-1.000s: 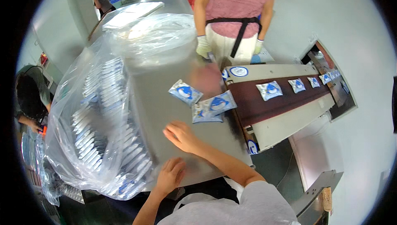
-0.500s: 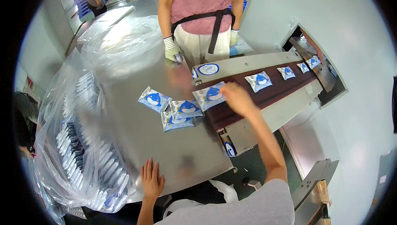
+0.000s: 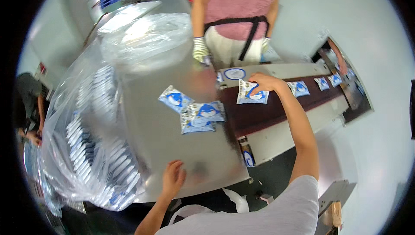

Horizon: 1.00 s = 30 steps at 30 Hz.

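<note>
My right hand (image 3: pixel 264 83) reaches over the near end of the conveyor belt. Its fingers are closed on a small blue-and-white snack packet (image 3: pixel 247 95) with a whale picture. To the left, on the metal table, lie several similar packets: a tilted packet (image 3: pixel 174 98) touches an overlapping pile whose upper packet (image 3: pixel 208 111) partly covers a lower packet (image 3: pixel 194 127). Close to the table's front edge is my left hand (image 3: pixel 173 178), its fingers loosely bent and apart, with nothing in it; whether it touches the metal cannot be told.
More packets (image 3: pixel 299 89) sit spaced along the dark red belt (image 3: pixel 246 120), which comes from a wall opening. A large clear plastic bag (image 3: pixel 56 148) filled with rows of packets stands at the left. Opposite me, a person in striped gloves (image 3: pixel 200 50) stands beside the belt.
My right hand has let go of one packet by the table pile and taken hold of another farther along the belt. My left hand's fingers, earlier spread flat, have bent. The whole view has shifted.
</note>
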{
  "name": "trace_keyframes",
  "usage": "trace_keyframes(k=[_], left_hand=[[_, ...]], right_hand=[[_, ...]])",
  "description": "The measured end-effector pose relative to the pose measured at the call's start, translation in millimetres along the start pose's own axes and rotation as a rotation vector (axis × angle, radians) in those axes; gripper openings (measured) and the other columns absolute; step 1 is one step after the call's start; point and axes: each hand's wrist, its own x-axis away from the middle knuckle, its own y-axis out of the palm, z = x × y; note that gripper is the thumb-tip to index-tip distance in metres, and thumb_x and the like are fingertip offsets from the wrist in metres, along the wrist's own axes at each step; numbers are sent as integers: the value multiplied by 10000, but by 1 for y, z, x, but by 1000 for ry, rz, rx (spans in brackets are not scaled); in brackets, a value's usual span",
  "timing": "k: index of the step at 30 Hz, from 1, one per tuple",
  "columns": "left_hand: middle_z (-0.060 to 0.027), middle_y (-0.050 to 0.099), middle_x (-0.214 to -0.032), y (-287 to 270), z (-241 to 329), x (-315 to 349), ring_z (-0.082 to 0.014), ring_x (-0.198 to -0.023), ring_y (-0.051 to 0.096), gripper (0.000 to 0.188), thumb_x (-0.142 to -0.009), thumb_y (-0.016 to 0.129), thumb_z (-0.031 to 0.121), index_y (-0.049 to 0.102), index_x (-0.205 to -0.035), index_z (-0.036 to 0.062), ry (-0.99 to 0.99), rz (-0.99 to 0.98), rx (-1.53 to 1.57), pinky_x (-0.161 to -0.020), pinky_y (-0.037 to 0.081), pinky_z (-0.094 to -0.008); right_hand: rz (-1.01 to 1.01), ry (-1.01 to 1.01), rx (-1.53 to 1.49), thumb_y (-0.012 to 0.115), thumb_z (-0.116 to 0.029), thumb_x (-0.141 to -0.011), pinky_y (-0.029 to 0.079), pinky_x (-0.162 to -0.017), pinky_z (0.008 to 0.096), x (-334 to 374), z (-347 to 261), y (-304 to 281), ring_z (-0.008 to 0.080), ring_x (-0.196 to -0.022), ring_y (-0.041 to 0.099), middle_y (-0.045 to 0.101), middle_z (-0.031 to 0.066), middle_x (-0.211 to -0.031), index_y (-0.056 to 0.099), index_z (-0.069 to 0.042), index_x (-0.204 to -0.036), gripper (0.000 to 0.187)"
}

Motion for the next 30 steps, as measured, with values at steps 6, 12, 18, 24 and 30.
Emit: trace_keyframes(k=[6,12,18,24,30], left_hand=[[-150,540,-1149,66,13,-99,-270,-1086,524,319,-883,589,151,518,-1138,-27,-674,83,1295,-944,438,-367],[-70,565,-1113,65,25,-148,-218,-1065,536,431,-833,668,300,513,-1180,96,-765,286,1724,-924,447,-370],[-105,575,-1172,49,38,-156,-276,-1061,573,572,-855,528,553,492,-1216,111,-633,208,1784,-905,461,-454],[-129,573,-1156,-26,-34,-235,-277,-1048,577,611,-856,492,585,502,-1184,70,-504,354,1539,-910,463,-427],[-117,543,-1138,-1,10,-246,-234,-1027,557,584,-854,536,536,485,-1165,44,-721,422,1311,-879,456,-382]], right_hand=[[-297,-165,-337,708,-497,-732,386,-967,354,-109,-83,35,313,-1158,495,503,210,-1281,489,38,-1242,771],[-506,-119,-349,650,-756,-571,484,-809,378,-139,-159,94,302,-922,628,655,194,-996,636,31,-1041,917],[153,142,-565,725,-657,-559,490,-831,372,-112,-188,140,313,-939,629,627,259,-1008,599,79,-1063,901],[101,114,-724,783,-529,-531,458,-876,363,-184,-231,50,388,-1039,571,569,320,-1110,586,114,-1040,843],[143,326,-678,708,-653,-522,444,-894,356,-204,-179,107,366,-1099,543,566,316,-1126,619,118,-994,908]])
